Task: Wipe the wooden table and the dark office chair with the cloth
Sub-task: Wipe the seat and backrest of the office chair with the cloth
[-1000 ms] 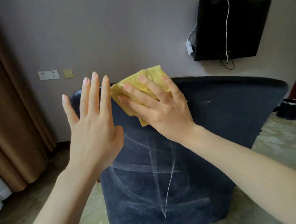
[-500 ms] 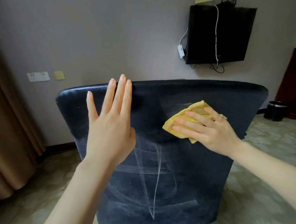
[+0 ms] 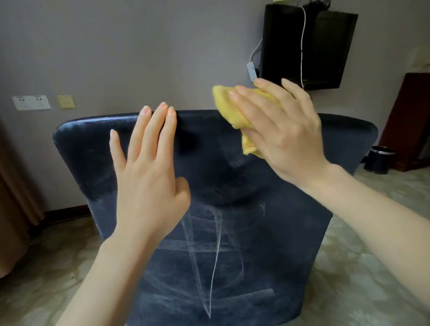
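Observation:
The dark office chair (image 3: 239, 273) fills the middle of the view, its backrest facing me with pale streaks on the lower fabric. My right hand (image 3: 284, 134) lies flat over a folded yellow cloth (image 3: 233, 112) and presses it against the top edge of the backrest, right of centre. My left hand (image 3: 147, 176) rests flat on the upper left of the backrest, fingers spread and reaching its top rim, holding nothing. No wooden table is in view.
A black wall-mounted screen (image 3: 307, 45) with cables hangs behind the chair. A dark round bin (image 3: 379, 160) stands on the floor beside a reddish-brown cabinet (image 3: 416, 122) at right. Brown curtains (image 3: 1, 189) hang at left. Wall sockets (image 3: 31, 102) sit on the grey wall.
My right hand has carried the cloth from the top left of the backrest down to the middle right, then back up to the top edge. My left hand stays flat on the backrest.

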Action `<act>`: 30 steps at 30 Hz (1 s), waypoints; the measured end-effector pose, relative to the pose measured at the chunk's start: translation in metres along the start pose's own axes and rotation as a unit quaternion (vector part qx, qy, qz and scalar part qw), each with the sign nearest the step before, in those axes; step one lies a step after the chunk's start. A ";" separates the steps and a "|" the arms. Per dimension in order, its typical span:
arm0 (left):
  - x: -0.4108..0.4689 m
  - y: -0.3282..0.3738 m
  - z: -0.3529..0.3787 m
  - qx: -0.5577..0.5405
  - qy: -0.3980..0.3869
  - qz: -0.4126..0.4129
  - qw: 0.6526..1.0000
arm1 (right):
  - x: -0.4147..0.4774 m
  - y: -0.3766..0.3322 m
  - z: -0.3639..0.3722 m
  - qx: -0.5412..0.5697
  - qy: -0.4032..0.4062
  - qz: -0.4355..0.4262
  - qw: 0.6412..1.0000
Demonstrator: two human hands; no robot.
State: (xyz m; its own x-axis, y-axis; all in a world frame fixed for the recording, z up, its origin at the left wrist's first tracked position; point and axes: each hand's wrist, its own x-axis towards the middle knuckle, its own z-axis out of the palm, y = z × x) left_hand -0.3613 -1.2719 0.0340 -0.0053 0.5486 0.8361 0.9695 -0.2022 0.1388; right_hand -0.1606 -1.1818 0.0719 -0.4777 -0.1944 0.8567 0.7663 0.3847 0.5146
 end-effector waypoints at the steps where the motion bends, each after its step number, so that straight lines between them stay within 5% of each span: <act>1: 0.000 0.000 0.000 0.005 0.002 -0.003 1.000 | 0.004 -0.010 0.005 -0.005 0.009 0.010 1.000; 5: 0.000 -0.004 0.002 0.043 -0.001 -0.010 0.999 | -0.003 -0.043 0.027 -0.070 0.029 0.017 0.997; 11: 0.001 -0.013 0.001 0.094 -0.040 -0.016 0.995 | -0.031 -0.044 0.042 -0.068 0.009 -0.089 0.994; 17: 0.001 -0.016 -0.008 0.105 -0.073 -0.004 0.992 | -0.087 -0.021 0.020 0.004 -0.141 -0.192 0.971; 22: -0.001 -0.014 -0.012 0.103 -0.092 0.006 0.990 | -0.106 0.018 0.000 0.014 -0.185 -0.251 0.950; 30: -0.001 -0.013 -0.011 0.076 -0.080 0.000 0.994 | -0.072 0.069 -0.026 -0.025 -0.134 -0.215 0.967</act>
State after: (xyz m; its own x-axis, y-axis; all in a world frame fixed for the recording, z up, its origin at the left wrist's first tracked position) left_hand -0.3770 -1.2790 0.0368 0.0216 0.6738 0.7386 0.9953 -0.0843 0.0478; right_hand -0.0620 -1.1646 0.0472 -0.8457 -0.0842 0.5271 0.4886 0.2754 0.8279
